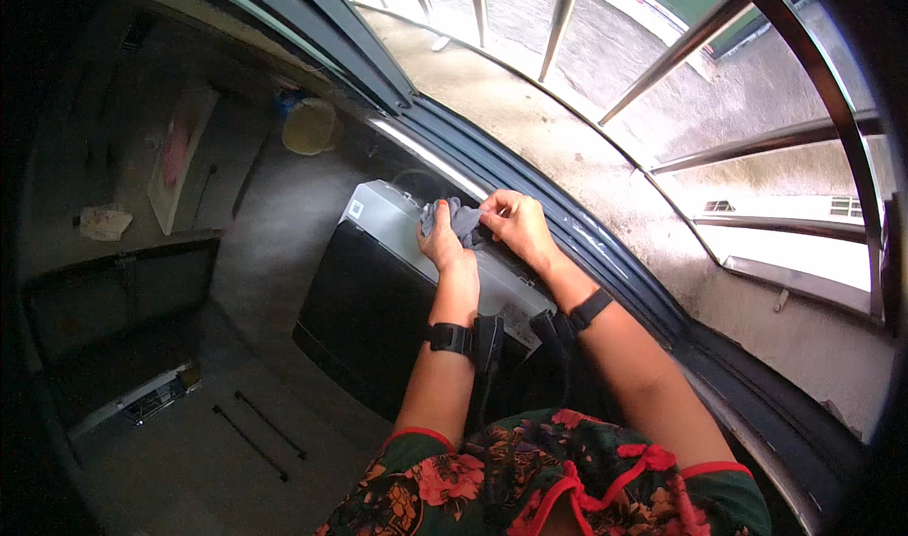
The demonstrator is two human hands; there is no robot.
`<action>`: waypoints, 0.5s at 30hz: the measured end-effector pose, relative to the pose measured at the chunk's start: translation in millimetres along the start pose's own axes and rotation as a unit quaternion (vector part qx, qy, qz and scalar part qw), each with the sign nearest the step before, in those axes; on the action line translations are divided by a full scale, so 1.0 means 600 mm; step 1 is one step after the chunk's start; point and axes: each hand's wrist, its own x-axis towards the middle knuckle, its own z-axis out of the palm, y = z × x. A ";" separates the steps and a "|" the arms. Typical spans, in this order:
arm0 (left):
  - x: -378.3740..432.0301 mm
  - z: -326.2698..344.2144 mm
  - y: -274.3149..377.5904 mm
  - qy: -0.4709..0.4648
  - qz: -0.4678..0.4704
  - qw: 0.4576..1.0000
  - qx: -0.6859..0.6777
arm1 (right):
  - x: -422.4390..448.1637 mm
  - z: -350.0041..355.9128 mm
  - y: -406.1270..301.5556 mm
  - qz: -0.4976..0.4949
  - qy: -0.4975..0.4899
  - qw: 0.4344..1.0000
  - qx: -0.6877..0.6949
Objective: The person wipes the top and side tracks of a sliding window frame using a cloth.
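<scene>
A crumpled grey cloth (461, 221) is bunched in my left hand (443, 241), whose thumb presses along its near side. My right hand (516, 222) pinches the cloth's right edge between thumb and fingertips, stretching a small corner outward. Both hands are above a box-shaped appliance with a pale top panel (386, 206) and a dark front (369, 298). The pale panel bears a small printed label at its left end. Part of the panel is hidden behind my hands and forearms.
A sliding-window track (511, 170) runs close past my right hand. Beyond it are a concrete ledge (489, 85) and metal railing bars (564, 25). A bucket-like container (310, 126) stands in the dim room at left. Two black bars (252, 444) show at lower left.
</scene>
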 end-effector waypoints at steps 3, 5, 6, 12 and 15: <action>-0.003 0.036 0.021 0.044 0.020 0.999 0.010 | 0.021 -0.017 -0.030 0.085 -0.080 0.992 0.049; -0.009 0.055 0.032 0.068 0.027 0.997 0.018 | 0.031 -0.024 -0.031 0.107 -0.101 0.985 0.087; -0.003 0.053 0.032 0.064 0.032 0.997 0.024 | 0.035 -0.023 -0.034 0.112 -0.111 0.983 0.090; 0.011 0.083 0.024 0.060 0.071 0.995 0.029 | 0.088 -0.005 -0.010 0.036 -0.016 0.996 -0.086; 0.029 0.096 0.016 0.056 0.103 0.992 0.043 | 0.113 0.007 -0.006 -0.045 0.035 0.968 -0.246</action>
